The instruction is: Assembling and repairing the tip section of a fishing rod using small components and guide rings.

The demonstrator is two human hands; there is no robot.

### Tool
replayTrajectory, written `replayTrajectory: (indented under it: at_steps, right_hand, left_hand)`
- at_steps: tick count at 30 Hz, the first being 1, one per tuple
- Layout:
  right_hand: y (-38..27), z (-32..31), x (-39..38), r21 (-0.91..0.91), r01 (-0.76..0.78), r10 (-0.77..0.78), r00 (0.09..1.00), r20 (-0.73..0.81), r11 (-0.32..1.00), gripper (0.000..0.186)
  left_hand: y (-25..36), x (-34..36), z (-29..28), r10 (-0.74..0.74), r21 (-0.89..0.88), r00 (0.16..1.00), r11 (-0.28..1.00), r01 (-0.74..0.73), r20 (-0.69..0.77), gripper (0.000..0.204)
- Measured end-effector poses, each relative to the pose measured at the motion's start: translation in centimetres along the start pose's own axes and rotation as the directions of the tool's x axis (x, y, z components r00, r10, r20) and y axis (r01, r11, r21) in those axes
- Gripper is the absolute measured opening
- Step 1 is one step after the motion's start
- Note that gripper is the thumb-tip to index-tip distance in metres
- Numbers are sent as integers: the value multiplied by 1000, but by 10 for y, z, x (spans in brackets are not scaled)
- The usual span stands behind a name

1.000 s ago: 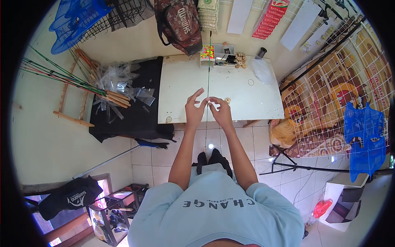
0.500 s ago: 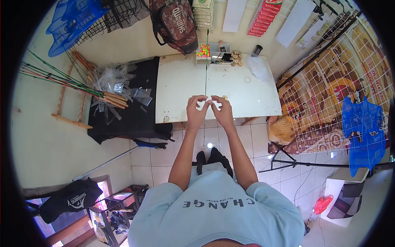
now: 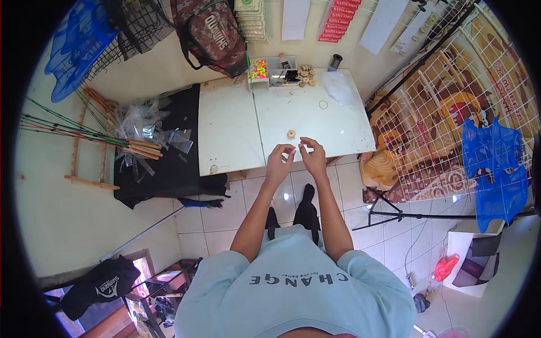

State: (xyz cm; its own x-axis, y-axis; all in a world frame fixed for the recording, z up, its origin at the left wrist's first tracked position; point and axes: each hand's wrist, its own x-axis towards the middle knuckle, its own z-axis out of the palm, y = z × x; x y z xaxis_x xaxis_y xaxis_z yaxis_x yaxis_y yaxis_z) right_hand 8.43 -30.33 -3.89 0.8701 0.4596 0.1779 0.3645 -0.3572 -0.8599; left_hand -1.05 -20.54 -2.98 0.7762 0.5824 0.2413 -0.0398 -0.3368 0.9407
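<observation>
Both my hands are raised at the front edge of the white table. My left hand has its thumb and index finger pinched together. A small gap to the right, my right hand is also closed in a pinch, fingertips facing the left ones. Whatever lies between the fingertips is too thin or small to make out. Just beyond them on the tabletop sits a small round tan spool. A thin dark green rod runs across the table, passing left of my left hand.
At the table's back stand a tray of bright beads, a grey compartment box, wooden spools, a black cylinder and a clear plastic bag. Wooden-handled rods lie left; a white wire grid stands right.
My hands have moved slightly apart and the view has shifted. The rod now lies left of my left hand. The tan spool shows fully, and one foot has stepped forward.
</observation>
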Motion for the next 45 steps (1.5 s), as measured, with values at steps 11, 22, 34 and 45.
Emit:
replayTrajectory:
  at_steps: [11,22,34,45]
  right_hand:
    - [64,4,45,38,36,-41,988,149,999,23]
    - [79,31,71,-270,88,35,907,421,959,54]
    - [83,47,88,-373,202,26,851,524,905,43]
    - [100,37,98,97,96,-128,904,408,991,25]
  left_hand:
    - [-82,22,51,-65,206,972,972,112,-224,21]
    - [-115,42,70,-299,395,915,833,388,-271,32]
    - [-136,41,66,-389,469,910,783,407,-141,25]
    - [-117,57,66,-465,517,877,724,456,-123,11]
